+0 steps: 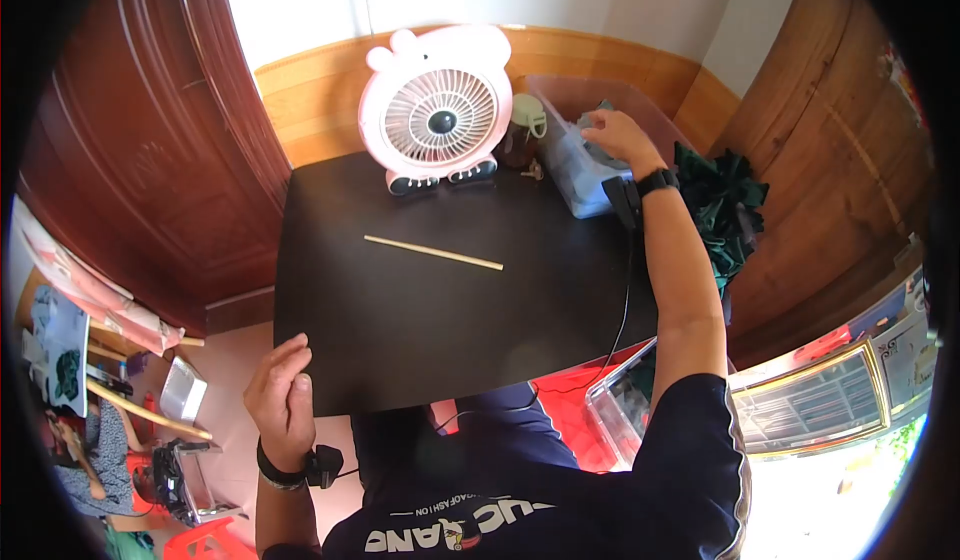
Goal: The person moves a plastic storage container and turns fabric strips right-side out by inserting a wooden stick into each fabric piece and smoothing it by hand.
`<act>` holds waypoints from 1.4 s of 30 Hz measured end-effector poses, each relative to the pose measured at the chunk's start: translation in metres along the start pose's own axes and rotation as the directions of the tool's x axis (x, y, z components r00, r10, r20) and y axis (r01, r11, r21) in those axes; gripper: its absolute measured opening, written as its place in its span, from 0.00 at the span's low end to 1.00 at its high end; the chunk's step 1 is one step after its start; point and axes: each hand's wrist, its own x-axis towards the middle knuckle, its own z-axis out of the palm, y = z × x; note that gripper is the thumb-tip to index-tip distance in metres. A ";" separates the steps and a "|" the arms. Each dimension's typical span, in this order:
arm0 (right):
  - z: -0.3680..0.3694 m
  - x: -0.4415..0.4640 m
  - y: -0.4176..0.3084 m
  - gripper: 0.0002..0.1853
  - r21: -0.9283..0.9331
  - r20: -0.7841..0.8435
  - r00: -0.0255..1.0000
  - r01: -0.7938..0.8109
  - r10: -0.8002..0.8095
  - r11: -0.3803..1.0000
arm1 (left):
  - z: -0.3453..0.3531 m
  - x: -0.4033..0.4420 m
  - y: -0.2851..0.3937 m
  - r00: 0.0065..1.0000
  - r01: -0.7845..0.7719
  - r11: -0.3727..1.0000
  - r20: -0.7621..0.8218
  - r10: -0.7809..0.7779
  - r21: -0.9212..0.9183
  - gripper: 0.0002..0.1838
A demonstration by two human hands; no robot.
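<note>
My right hand (622, 138) reaches over the clear plastic bin (575, 185) at the table's back right. Its fingertips are bent toward the bluish contents, and whether they hold anything is too small to tell. At the table's left front edge, my left hand (280, 390) is raised with nothing in it, its fingers held together and slightly curved. A thin wooden stick (433, 252) lies across the middle of the dark table (400, 340), apart from both hands. Both wrists carry black straps with small devices.
A pink fan (440, 110) stands at the back, beside a jar with a pale green lid (528, 115) and small keys (535, 170). Dark green fabric (725, 210) hangs right of the bin. Below are a clear box (610, 410) and a cable. Another person (95, 460) sits far left.
</note>
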 end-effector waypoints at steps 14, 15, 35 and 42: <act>-0.068 -0.009 -0.053 0.16 0.386 -0.095 0.977 -0.142 0.193 0.911 | -0.103 0.100 0.036 0.974 -0.217 0.976 0.061 0.216 0.013 0.21; -0.076 -0.008 -0.053 0.16 0.399 -0.126 0.976 -0.112 0.175 0.910 | -0.102 0.104 0.038 0.968 -0.239 0.971 0.080 0.238 0.002 0.21; 0.051 -0.087 -0.245 0.08 0.919 0.288 0.918 -0.186 -0.271 0.347 | 0.060 0.120 -0.024 0.970 0.210 0.702 0.237 -0.061 -0.681 0.23; 0.103 -0.090 -0.255 0.17 0.859 0.484 0.863 -0.438 -0.143 0.264 | 0.147 0.116 -0.085 0.940 0.341 0.648 0.268 -0.212 -0.681 0.09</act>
